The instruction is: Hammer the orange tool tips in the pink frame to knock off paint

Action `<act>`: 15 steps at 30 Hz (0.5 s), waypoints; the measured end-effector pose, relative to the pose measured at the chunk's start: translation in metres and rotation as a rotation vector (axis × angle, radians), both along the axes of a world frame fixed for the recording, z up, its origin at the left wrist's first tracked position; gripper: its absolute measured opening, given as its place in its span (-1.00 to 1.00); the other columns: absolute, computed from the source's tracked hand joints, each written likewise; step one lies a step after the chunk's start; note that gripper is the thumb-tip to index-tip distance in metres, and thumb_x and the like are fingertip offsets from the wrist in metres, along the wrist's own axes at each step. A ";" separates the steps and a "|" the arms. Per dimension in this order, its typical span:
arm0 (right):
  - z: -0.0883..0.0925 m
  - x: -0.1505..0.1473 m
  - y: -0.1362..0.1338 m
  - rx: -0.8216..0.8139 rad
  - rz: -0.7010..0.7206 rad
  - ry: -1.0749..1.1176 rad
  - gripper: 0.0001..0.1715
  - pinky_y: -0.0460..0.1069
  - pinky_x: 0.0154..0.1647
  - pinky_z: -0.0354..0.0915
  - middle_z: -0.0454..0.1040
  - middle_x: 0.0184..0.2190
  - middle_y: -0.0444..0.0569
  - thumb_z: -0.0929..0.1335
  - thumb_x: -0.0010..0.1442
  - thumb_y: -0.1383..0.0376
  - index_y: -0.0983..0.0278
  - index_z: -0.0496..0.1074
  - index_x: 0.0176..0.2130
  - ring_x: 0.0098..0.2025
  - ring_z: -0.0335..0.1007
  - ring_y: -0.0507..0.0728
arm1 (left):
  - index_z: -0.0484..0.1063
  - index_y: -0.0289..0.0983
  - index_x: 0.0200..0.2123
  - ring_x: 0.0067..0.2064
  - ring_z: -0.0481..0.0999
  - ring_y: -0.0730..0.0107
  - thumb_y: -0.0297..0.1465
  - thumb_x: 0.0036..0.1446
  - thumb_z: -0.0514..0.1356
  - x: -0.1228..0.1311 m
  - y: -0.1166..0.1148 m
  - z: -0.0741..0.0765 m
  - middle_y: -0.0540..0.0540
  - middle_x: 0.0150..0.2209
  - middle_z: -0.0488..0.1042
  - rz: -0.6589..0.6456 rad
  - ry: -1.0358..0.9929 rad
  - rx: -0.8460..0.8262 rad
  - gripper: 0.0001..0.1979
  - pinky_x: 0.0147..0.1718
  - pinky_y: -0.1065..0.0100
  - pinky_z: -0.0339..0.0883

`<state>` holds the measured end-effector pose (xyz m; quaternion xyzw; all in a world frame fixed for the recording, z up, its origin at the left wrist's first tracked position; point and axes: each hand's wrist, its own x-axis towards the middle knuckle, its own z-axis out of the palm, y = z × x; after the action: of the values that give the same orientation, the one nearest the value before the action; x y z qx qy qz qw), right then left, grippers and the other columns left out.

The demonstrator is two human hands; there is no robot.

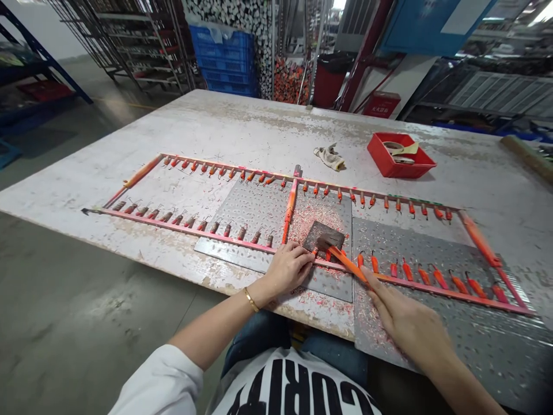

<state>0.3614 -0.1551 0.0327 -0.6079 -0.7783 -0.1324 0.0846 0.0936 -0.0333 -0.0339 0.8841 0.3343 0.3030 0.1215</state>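
My right hand (404,314) is closed round the orange handle of a hammer (352,265). The hammer's dark head rests over a small dark metal block (314,233) on the table. My left hand (290,266) is at the near rail of a long orange-pink rack frame (415,282), its fingers pinching a small red-orange piece (315,251) beside the hammer head. Rows of orange and reddish-brown pegs with thin wire hooks (406,268) line both long rails. An orange crossbar (290,210) joins the rails near the middle.
Grey dimpled metal sheets (389,236) lie under the frame, strewn with paint flakes (313,218). Farther back on the worn white table (207,127) are a crumpled glove (330,157) and a red bin (400,164) holding tape. Blue crates (224,57) stand beyond.
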 end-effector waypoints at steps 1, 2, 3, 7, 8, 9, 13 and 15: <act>0.003 0.001 0.000 0.002 0.011 -0.015 -0.32 -0.06 -0.56 0.21 0.66 -0.28 -0.18 0.23 0.46 0.27 -0.04 0.08 0.47 -0.55 0.46 0.03 | 0.58 -0.24 -0.08 -0.10 0.46 0.20 -0.34 0.41 0.11 0.000 0.000 0.000 -0.17 -0.19 0.60 0.000 0.000 -0.001 -0.76 -0.08 0.13 0.41; 0.009 0.002 0.000 0.030 0.024 -0.027 -0.29 -0.06 -0.55 0.22 0.66 -0.24 -0.17 0.25 0.46 0.27 -0.03 0.03 0.48 -0.52 0.48 0.03 | 0.58 -0.23 -0.08 -0.10 0.46 0.21 -0.35 0.41 0.11 0.000 0.000 0.000 -0.17 -0.19 0.60 0.000 -0.002 -0.001 -0.77 -0.08 0.13 0.41; 0.018 0.003 0.000 0.074 0.040 -0.024 -0.25 -0.06 -0.53 0.22 0.66 -0.24 -0.17 0.27 0.45 0.28 -0.01 -0.01 0.50 -0.51 0.49 0.03 | 0.58 -0.23 -0.08 -0.10 0.46 0.21 -0.35 0.41 0.11 0.000 0.000 0.000 -0.17 -0.19 0.60 0.000 -0.004 0.000 -0.77 -0.08 0.12 0.41; 0.040 -0.002 0.001 0.269 0.057 0.096 -0.13 -0.07 -0.38 0.28 0.63 -0.34 -0.16 0.36 0.39 0.33 0.07 -0.03 0.51 -0.48 0.48 0.02 | 0.58 -0.22 -0.08 -0.09 0.47 0.20 -0.36 0.40 0.12 0.000 0.000 -0.002 -0.18 -0.19 0.60 0.003 -0.008 -0.003 -0.77 -0.06 0.11 0.42; 0.038 -0.003 0.001 0.286 0.062 0.092 -0.12 -0.07 -0.38 0.28 0.62 -0.37 -0.16 0.37 0.38 0.33 0.08 -0.03 0.51 -0.50 0.47 0.02 | 0.58 -0.22 -0.08 -0.09 0.47 0.20 -0.35 0.40 0.12 0.000 0.000 -0.002 -0.18 -0.19 0.60 0.004 -0.009 -0.002 -0.77 -0.05 0.10 0.42; 0.032 -0.005 0.002 0.274 0.071 0.062 -0.12 -0.06 -0.41 0.28 0.61 -0.40 -0.18 0.36 0.39 0.33 0.08 -0.05 0.52 -0.52 0.46 0.02 | 0.58 -0.22 -0.08 -0.09 0.47 0.19 -0.35 0.40 0.12 0.000 0.000 -0.002 -0.18 -0.19 0.60 0.003 -0.008 -0.003 -0.77 -0.05 0.10 0.42; -0.003 -0.004 0.005 0.082 0.065 -0.082 -0.20 -0.04 -0.57 0.23 0.62 -0.36 -0.20 0.22 0.47 0.30 0.05 -0.17 0.53 -0.58 0.45 0.05 | 0.57 -0.22 -0.05 -0.08 0.46 0.19 -0.35 0.40 0.12 0.000 0.000 -0.002 -0.19 -0.18 0.59 -0.006 0.004 -0.002 -0.77 -0.05 0.11 0.42; -0.007 -0.001 0.005 0.034 0.041 -0.057 -0.22 -0.05 -0.54 0.28 0.65 -0.29 -0.19 0.22 0.47 0.28 0.02 -0.16 0.53 -0.52 0.50 0.05 | 0.57 -0.23 -0.06 -0.08 0.46 0.19 -0.35 0.40 0.11 0.000 0.000 -0.002 -0.19 -0.18 0.59 -0.006 0.007 0.005 -0.77 -0.06 0.11 0.41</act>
<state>0.3599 -0.1497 0.0258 -0.5863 -0.7904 -0.1610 0.0755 0.0936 -0.0333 -0.0355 0.8865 0.3315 0.3003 0.1188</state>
